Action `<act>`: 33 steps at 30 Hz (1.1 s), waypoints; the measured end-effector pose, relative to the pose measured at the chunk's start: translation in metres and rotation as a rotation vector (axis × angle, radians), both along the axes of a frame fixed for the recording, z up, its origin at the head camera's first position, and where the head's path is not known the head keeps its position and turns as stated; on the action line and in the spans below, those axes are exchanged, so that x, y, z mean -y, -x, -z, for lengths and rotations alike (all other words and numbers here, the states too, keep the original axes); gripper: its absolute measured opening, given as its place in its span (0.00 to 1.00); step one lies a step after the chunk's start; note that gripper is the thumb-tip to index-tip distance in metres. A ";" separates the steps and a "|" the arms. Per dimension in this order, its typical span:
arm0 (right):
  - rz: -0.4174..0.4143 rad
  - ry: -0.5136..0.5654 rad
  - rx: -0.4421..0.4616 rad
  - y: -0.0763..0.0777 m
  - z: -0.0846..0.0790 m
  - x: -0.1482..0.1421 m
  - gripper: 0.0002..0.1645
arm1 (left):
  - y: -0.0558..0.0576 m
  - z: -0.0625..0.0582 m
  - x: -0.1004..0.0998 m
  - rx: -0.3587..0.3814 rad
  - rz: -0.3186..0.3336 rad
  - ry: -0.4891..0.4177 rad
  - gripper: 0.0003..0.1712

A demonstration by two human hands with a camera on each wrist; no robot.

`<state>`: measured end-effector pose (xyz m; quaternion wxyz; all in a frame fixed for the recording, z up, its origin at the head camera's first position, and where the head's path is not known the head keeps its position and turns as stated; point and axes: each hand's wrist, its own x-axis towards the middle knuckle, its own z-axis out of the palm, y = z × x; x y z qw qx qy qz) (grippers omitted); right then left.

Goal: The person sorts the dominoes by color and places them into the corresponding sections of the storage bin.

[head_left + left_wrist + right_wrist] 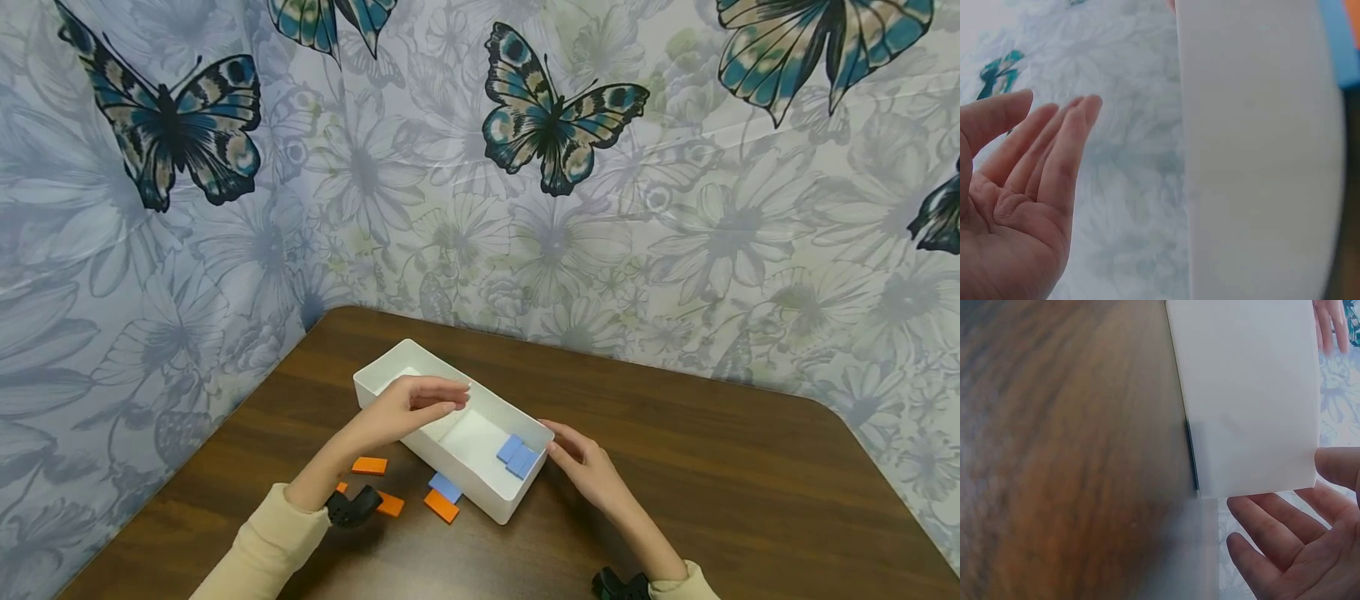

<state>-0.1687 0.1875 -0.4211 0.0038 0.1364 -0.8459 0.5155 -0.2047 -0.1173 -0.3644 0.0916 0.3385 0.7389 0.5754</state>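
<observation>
A long white box (pixel 480 483) stands slantwise on the table, with a few flat light-blue tiles (pixel 521 461) at its right end. Over its left half hovers my left hand (pixel 416 408), fingers extended and nothing held; the left wrist view shows its bare palm (pixel 1022 219) beside the box wall (pixel 1260 156). My right hand (pixel 588 471) holds the box's right end corner. In the right wrist view, the thumb (pixel 1338 467) lies at the rim and the fingers (pixel 1272 525) reach behind the end wall.
On the table (pixel 675 467), left of the box, lie several orange tiles (pixel 370 466), some partly hidden by the left wrist. Another orange tile (pixel 442 506) and a blue tile (pixel 446 487) lie against the box's near side. A butterfly-patterned cloth (pixel 465 250) hangs behind the table.
</observation>
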 end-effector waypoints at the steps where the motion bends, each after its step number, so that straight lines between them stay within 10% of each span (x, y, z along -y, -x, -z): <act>1: 0.000 0.001 0.002 0.000 0.000 0.000 0.22 | -0.004 0.001 0.006 0.016 -0.005 -0.002 0.20; 13: 0.011 0.002 0.012 0.001 0.000 0.000 0.22 | -0.017 0.031 0.042 -0.049 0.042 0.181 0.13; 33: 0.019 0.012 0.019 0.001 0.002 0.000 0.22 | -0.021 0.061 0.026 -0.146 0.126 0.457 0.19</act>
